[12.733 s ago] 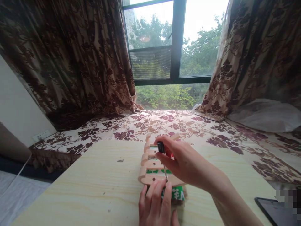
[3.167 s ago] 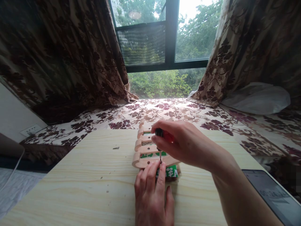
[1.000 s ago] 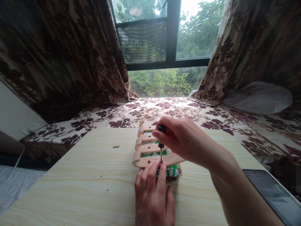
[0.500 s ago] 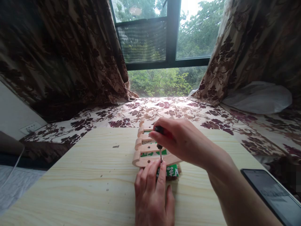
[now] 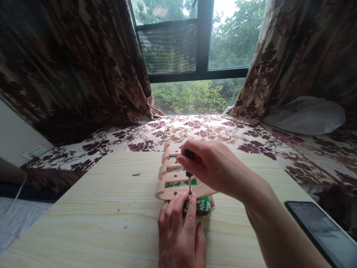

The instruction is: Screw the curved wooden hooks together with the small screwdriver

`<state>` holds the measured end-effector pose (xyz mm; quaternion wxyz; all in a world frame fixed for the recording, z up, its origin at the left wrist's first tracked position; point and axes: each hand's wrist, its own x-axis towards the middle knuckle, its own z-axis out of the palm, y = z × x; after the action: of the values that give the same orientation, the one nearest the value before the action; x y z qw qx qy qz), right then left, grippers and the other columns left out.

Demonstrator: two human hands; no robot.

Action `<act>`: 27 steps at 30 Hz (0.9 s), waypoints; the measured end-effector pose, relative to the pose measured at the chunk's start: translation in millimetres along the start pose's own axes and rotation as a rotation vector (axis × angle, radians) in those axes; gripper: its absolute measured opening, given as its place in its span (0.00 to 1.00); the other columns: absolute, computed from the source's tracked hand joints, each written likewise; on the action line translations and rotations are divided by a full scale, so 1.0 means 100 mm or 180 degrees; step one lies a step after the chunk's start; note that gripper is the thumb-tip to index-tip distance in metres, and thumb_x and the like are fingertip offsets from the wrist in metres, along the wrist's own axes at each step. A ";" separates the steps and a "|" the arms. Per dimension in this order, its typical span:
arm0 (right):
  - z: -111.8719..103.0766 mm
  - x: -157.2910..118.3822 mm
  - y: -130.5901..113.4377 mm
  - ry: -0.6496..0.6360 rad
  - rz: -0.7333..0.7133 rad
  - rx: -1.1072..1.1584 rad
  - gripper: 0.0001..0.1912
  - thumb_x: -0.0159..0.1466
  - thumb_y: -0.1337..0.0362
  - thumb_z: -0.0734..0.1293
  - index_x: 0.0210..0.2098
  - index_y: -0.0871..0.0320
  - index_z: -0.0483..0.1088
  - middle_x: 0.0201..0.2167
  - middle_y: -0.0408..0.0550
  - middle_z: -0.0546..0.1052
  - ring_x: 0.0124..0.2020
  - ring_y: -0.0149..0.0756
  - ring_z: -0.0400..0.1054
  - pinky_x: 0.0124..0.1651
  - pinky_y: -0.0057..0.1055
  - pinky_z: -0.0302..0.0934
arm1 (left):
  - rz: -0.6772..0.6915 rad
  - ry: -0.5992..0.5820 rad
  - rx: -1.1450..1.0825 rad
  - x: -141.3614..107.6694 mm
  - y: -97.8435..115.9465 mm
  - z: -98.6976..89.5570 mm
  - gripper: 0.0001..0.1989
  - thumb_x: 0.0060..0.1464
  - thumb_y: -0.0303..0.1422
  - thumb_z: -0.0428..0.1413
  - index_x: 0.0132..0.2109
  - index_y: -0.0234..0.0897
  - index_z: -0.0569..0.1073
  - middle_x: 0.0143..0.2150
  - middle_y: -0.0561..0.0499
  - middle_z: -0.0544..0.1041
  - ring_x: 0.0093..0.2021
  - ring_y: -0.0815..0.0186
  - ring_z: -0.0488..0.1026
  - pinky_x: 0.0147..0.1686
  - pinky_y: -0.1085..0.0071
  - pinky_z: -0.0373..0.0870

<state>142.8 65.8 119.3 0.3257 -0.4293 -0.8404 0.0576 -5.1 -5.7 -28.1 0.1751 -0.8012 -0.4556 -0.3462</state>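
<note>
Well, the right hand [image 5: 216,165] is closed around a black-handled, metal-shafted screwdriver [image 5: 189,174]; below that grip, its tip meets the pale, slatted, curved wooden piece [image 5: 169,194]. The left hand [image 5: 180,232] rests fingertips beside the tip; whether they pinch anything, I cannot tell. Best press straight along the shaft while turning.

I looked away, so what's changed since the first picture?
The view has tilted down, bringing more of the rectangular black-framed phone into sight. Nothing was visibly taken up or let go: the right hand still grips the black-handled metal screwdriver, and the left hand still rests at the pale wooden slatted rack.
</note>
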 end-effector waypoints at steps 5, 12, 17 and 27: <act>-0.04 -0.02 -0.04 -0.0066 0.0048 0.0002 0.11 0.66 0.59 0.62 0.31 0.58 0.66 0.22 0.39 0.67 0.23 0.26 0.54 0.27 0.27 0.44 | 0.0019 -0.0009 -0.0007 -0.01 -0.01 0.00 0.27 0.56 0.24 0.51 0.63 0.31 0.60 0.59 0.38 0.65 0.61 0.53 0.60 0.58 0.55 0.59; -0.05 -0.01 -0.04 -0.0072 -0.0059 0.0063 0.11 0.66 0.60 0.62 0.29 0.58 0.65 0.20 0.38 0.66 0.22 0.26 0.53 0.26 0.27 0.44 | -0.0003 0.0010 -0.0065 0.00 -0.02 -0.01 0.26 0.56 0.23 0.52 0.62 0.30 0.61 0.59 0.38 0.65 0.62 0.53 0.60 0.59 0.56 0.57; -0.01 0.00 -0.01 0.0011 0.0175 -0.0073 0.11 0.67 0.59 0.60 0.32 0.58 0.67 0.23 0.41 0.71 0.23 0.27 0.58 0.27 0.27 0.45 | 0.0036 0.0065 -0.0074 0.00 -0.02 0.00 0.27 0.56 0.22 0.51 0.63 0.31 0.60 0.59 0.38 0.65 0.61 0.54 0.60 0.58 0.56 0.58; -0.01 0.01 0.01 0.0049 0.0104 -0.0384 0.13 0.68 0.60 0.59 0.28 0.58 0.66 0.20 0.39 0.69 0.21 0.26 0.56 0.27 0.27 0.43 | 0.0027 0.0095 -0.0069 -0.02 -0.04 0.02 0.28 0.55 0.22 0.52 0.63 0.33 0.60 0.59 0.39 0.66 0.61 0.54 0.61 0.57 0.56 0.61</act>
<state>143.9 67.4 120.6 0.3047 -0.4622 -0.8327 0.0088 -8.5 -3.9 -30.8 0.1747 -0.7997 -0.4457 -0.3623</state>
